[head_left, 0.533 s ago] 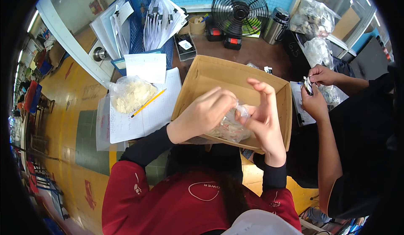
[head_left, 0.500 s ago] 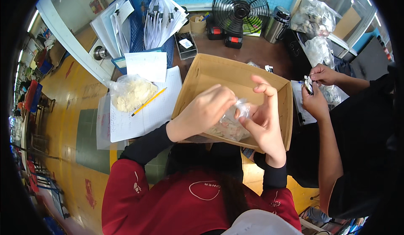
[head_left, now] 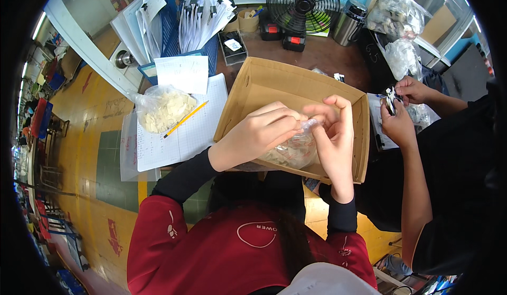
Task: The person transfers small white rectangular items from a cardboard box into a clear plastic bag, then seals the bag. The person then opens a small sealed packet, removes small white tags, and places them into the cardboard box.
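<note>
Over the open cardboard box (head_left: 274, 78), the left hand (head_left: 259, 132) pinches the neck of 1 clear plastic bag (head_left: 297, 154), and the right hand (head_left: 337, 146) grasps the same neck with thumb and finger. This bag is inside the box, at the near side. On the left, 1 pencil (head_left: 186, 119) lies on the notebook (head_left: 179, 146), beside 1 bag of pale pieces (head_left: 168, 111). Farther back, 1 black fan (head_left: 304, 5) and 1 steel flask (head_left: 347, 25) stand on the brown table (head_left: 330, 57). Yellow floor (head_left: 82, 200) spreads at far left.
</note>
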